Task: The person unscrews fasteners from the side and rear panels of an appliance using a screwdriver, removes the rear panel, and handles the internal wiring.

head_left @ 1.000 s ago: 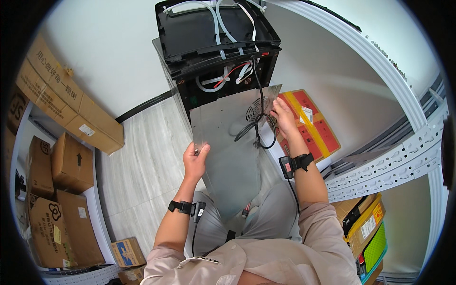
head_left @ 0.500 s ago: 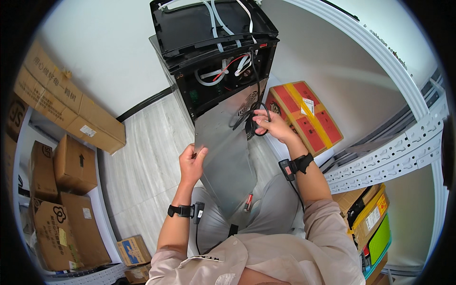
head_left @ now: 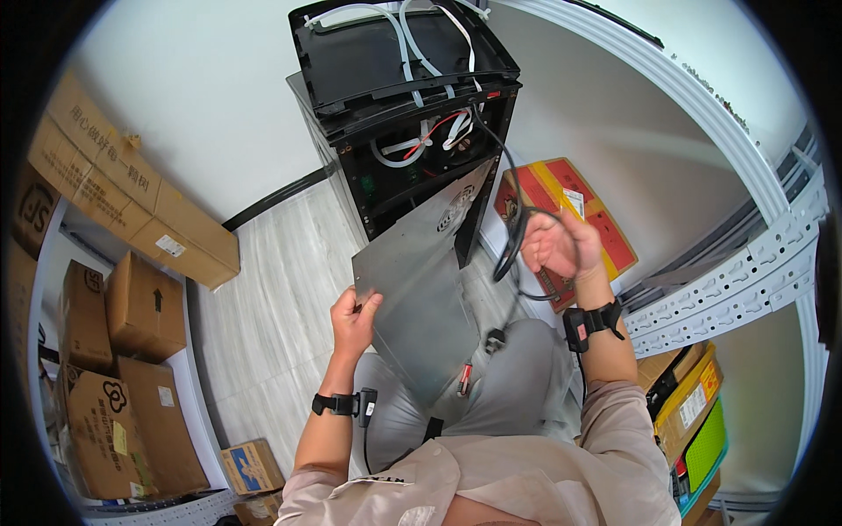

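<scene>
A thin grey metal panel (head_left: 408, 302) with a round vent grille leans toward me at a tilt, its upper end against the open-backed black appliance (head_left: 377, 188). My left hand (head_left: 353, 322) is closed on the panel's left edge, thumb on the face. To the right of the panel, my right hand (head_left: 561, 247) is raised and somewhat blurred, fingers curled, with loops of a black power cord (head_left: 516, 232) hanging round it. The cord runs up to the appliance, and its plug (head_left: 495, 340) dangles near my right knee. A red-handled screwdriver (head_left: 464, 379) lies at the panel's lower end.
White tubes (head_left: 412, 53) and loose wires show at the appliance's top and back. A red and yellow carton (head_left: 605, 232) sits behind my right hand. Brown boxes (head_left: 145, 307) fill shelving at left; a white metal rack (head_left: 719, 289) stands at right.
My right hand has moved right and toward me, drawing the cord off the panel; its plug now hangs free. My left hand keeps its hold on the panel, which has shifted slightly in view.
</scene>
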The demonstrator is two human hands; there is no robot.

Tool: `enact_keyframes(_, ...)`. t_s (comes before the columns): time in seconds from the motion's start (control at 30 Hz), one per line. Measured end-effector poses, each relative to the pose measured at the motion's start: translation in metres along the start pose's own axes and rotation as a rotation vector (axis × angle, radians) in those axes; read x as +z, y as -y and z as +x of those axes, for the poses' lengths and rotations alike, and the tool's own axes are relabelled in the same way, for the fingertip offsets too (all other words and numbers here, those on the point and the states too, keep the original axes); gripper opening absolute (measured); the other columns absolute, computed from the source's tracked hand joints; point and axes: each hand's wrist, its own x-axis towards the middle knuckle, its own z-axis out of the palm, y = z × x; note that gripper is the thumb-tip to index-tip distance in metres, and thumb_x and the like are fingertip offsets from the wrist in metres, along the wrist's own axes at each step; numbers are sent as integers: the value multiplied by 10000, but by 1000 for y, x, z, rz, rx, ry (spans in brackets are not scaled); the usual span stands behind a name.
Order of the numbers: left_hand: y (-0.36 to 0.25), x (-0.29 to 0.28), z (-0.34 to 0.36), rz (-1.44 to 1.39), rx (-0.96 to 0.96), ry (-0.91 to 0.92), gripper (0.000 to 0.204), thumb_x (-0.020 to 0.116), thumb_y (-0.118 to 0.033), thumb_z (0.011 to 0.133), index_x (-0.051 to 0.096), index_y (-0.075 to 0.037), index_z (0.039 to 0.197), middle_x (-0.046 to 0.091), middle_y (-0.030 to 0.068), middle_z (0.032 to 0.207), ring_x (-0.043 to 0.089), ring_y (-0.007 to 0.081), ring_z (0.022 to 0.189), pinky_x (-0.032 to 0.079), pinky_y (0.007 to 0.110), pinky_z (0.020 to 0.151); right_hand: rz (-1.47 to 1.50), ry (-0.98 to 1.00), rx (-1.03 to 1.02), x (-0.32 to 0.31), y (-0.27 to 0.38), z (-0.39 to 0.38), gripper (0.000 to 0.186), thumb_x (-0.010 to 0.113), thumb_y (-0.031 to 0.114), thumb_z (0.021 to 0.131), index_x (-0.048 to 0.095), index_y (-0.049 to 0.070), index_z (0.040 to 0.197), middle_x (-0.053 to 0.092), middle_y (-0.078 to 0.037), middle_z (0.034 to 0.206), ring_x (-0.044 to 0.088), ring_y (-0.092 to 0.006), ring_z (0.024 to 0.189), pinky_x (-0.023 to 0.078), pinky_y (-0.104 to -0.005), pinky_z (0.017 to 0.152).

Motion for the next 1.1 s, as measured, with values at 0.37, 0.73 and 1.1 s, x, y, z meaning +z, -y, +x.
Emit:
enact_keyframes(0.37,-1,-16,-2,7,-43,-55,144,716,-82,864,610,13,840,587,-12,755,456,56,665,405,231,594,31,111,-444,87,84,93,656,395,431,974,393,-64,1405,510,-223,1365,551,-298,1165,459,-412,966)
enact_keyframes(0.73,-10,-37,-23,35,-12,-155,151,720,-30,826,587,13,770,659,72,835,563,108,730,460,255,656,-269,-196,-514,71,117,216,468,440,338,1014,444,57,1387,423,-46,1453,584,-284,1075,493,-392,864)
enact_keyframes(1.1,6,-45,-64,139,27,-422,99,724,-43,811,654,27,808,697,96,773,630,125,725,501,298,709,-722,-534,96,41,134,249,604,402,667,937,491,99,752,581,-5,626,445,-25,419,251,-118,365)
